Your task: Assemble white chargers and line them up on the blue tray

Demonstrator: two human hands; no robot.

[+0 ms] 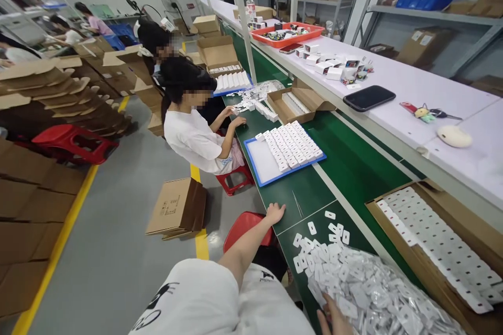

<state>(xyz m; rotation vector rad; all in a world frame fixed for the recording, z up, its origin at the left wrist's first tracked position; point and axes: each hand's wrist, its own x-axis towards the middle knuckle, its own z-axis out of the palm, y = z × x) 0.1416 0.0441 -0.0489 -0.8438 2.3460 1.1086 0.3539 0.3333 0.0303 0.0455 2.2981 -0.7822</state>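
My left hand [276, 213] rests on the near edge of the green work table [334, 188], its fingers loosely spread and nothing in them. A thin pair of tweezers [297, 204] lies just to its right. Down at the bottom of the view, my right hand [335, 318] touches the side of a clear plastic bag [377, 285] full of small white plastic pieces, fingers apart; part of this hand is cut off by the frame. Several loose white pieces [312, 228] are scattered from the bag's mouth. Beyond my left hand, a blue-rimmed tray [261, 165] carries rows of white boxed units [293, 144].
An open carton [444, 248] with rows of white units stands at right. The raised white shelf [412, 120] holds a phone [369, 98], keys [426, 113] and a red tray [288, 36]. A co-worker [196, 138] sits further along the table. Stacked cartons [176, 207] stand on the floor.
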